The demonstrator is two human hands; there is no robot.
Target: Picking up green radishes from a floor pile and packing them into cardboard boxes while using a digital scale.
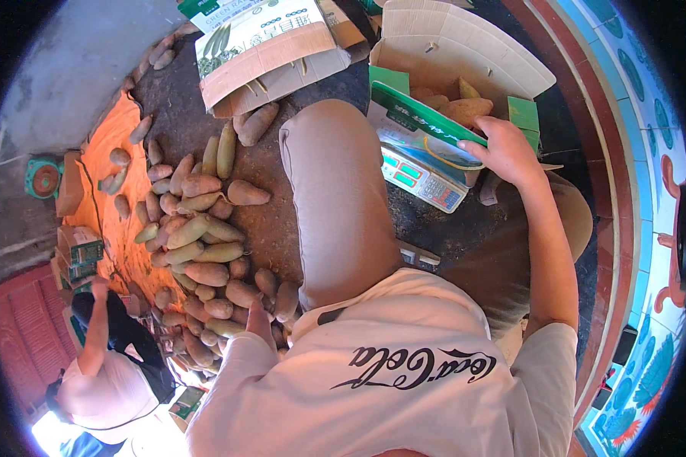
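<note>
My right hand (504, 151) grips the green upper edge of an open cardboard box (419, 126), fingers over the rim. Several soil-covered radishes (465, 110) lie inside it. The box rests on a digital scale (419, 179) with lit green displays and a keypad. At my left side, my left hand (261, 324) reaches down to the near edge of a large pile of radishes (206, 251), some green, some brownish with soil. Its fingers are hidden, so whether it holds one does not show.
Another cardboard box (274, 57) lies ahead, flaps open. An orange sheet (122, 206) spreads under the pile's left side. A co-worker (107, 381) bends at the lower left near stacked boxes (80, 247). A tiled, painted wall (648, 228) curves along the right.
</note>
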